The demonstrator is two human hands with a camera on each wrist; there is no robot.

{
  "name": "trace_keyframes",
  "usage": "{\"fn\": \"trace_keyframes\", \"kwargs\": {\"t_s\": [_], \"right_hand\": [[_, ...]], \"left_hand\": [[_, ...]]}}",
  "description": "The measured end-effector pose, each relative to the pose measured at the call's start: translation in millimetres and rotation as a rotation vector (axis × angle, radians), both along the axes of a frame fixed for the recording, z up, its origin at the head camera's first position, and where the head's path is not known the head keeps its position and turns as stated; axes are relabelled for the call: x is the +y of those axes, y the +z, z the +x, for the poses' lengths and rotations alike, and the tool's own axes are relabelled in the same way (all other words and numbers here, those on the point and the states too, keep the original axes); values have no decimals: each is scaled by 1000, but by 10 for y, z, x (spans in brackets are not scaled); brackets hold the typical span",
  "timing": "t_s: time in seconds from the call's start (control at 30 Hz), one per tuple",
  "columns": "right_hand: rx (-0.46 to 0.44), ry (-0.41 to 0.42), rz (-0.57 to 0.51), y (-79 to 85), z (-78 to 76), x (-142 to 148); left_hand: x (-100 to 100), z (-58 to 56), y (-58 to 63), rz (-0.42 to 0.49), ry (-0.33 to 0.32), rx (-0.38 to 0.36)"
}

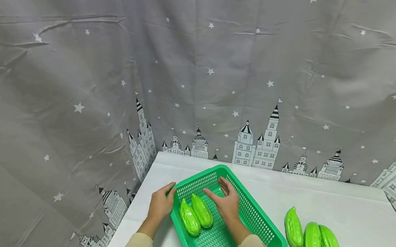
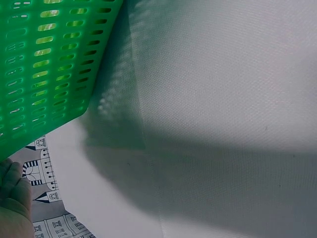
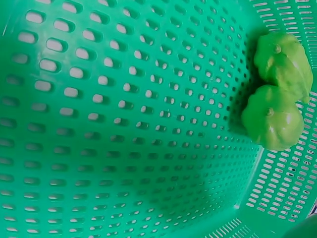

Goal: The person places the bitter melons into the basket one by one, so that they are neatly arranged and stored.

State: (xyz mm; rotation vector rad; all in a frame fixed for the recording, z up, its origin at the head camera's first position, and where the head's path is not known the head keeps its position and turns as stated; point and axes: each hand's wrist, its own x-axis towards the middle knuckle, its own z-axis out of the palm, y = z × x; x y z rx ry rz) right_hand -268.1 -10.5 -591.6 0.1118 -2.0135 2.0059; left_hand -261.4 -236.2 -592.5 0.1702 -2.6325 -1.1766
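My left hand is at the far left corner of a green plastic basket, thumb and fingertips touching its rim. In the left wrist view, only a few fingers show beside the basket's slotted wall. Over the basket's inside, my right hand is held with thumb and fingers spread and nothing between them. Two long, ridged, shiny green gourd-like fruits, a left one and a right one, lie side by side at the basket's left side. Their rounded ends show in the right wrist view.
Right of the basket, on the white table, lie three more green fruits: one alone and a touching pair. A grey curtain printed with stars and castles hangs behind and to the left of the table.
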Motion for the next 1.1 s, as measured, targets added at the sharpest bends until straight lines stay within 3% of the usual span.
{"fn": "trace_keyframes", "kwargs": {"t_s": [0.27,0.6,1.1], "right_hand": [[6,11,18,402,130,83],[36,-82,49,349,-256,402],[-28,-137,93,503,-354,1037]], "left_hand": [[42,-8,51,-5,0,-19],[39,-45,81,-14,15,-54],[-3,-53,92,-19,8,-53]]}}
